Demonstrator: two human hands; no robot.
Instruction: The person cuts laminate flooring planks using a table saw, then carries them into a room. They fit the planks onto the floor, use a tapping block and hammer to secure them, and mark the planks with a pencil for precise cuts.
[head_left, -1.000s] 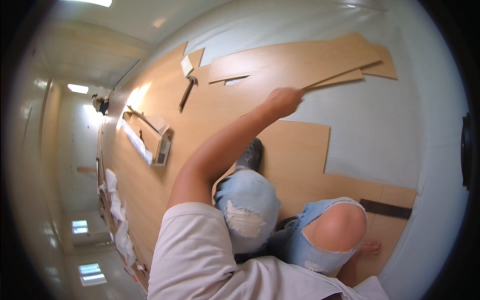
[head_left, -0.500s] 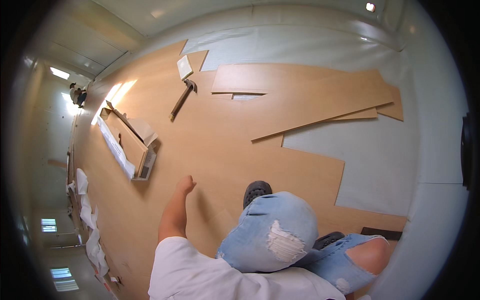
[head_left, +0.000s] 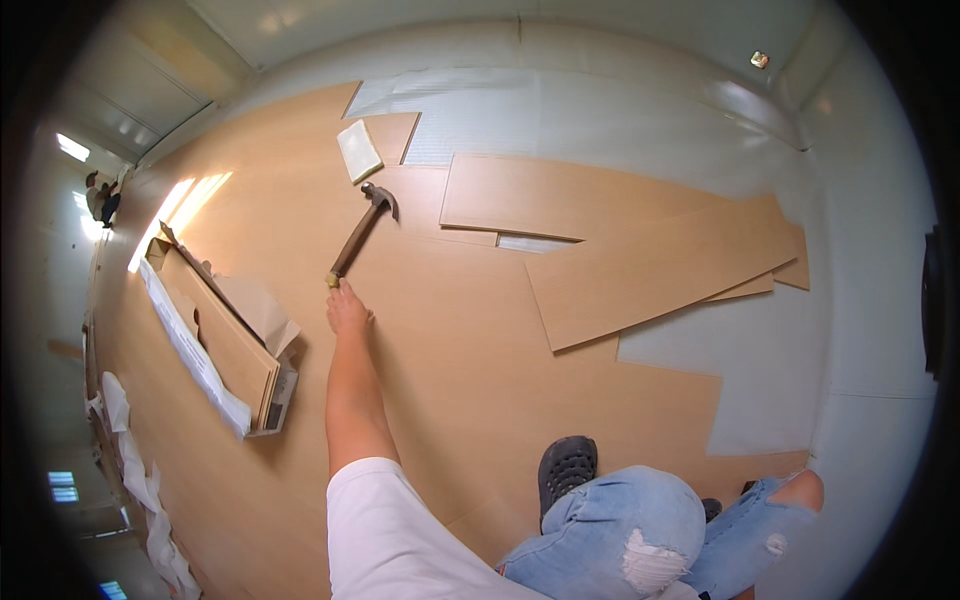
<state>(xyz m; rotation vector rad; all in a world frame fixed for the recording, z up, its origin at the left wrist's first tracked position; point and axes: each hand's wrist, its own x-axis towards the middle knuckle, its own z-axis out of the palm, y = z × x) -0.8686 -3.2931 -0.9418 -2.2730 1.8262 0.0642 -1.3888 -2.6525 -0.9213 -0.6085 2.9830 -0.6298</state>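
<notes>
My left hand reaches forward over the wood-look floor with its fingers stretched out and the thumb apart. Its fingertips are at the butt end of a claw hammer; whether they touch it is hard to make out. The hammer lies on the floor, its head pointing away from me. Just beyond the head sits a pale rectangular block. My right hand is out of view.
Loose floor planks overlap at the right, on grey underlay. An opened carton of planks lies at the left. My dark clog rests on the laid floor. Far left, a person crouches near the wall.
My left hand has moved forward to the hammer's handle end, its fingers extending. My view has shifted, so the hammer and planks appear closer. The hammer has stayed in place.
</notes>
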